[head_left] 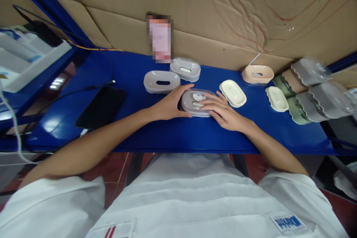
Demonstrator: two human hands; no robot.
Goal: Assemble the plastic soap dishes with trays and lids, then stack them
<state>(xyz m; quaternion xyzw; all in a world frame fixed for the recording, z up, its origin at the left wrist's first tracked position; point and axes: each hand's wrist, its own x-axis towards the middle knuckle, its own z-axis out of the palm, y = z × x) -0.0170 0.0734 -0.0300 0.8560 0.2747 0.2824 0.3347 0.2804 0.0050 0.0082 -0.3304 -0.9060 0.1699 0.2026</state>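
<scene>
A grey soap box with a clear lid (189,101) and a round white label lies on the blue table in front of me. My left hand (170,105) wraps its left end, thumb on one side and fingers on the other. From the right, my right hand (223,113) grips the box with its fingers laid over the lid, hiding part of it. Just beyond are a grey soap dish (150,86) with a dark slot and another grey soap dish (178,76) with a pale slot. Right of my right hand lies a cream scalloped tray (234,93).
A peach soap box (258,74) stands at the back, with a second cream tray (276,99) beside it. Green, peach and grey boxes (305,106) are stacked in rows at right. A dark phone (102,108) and cables lie left. A blurred-out phone (160,39) leans on the cardboard wall.
</scene>
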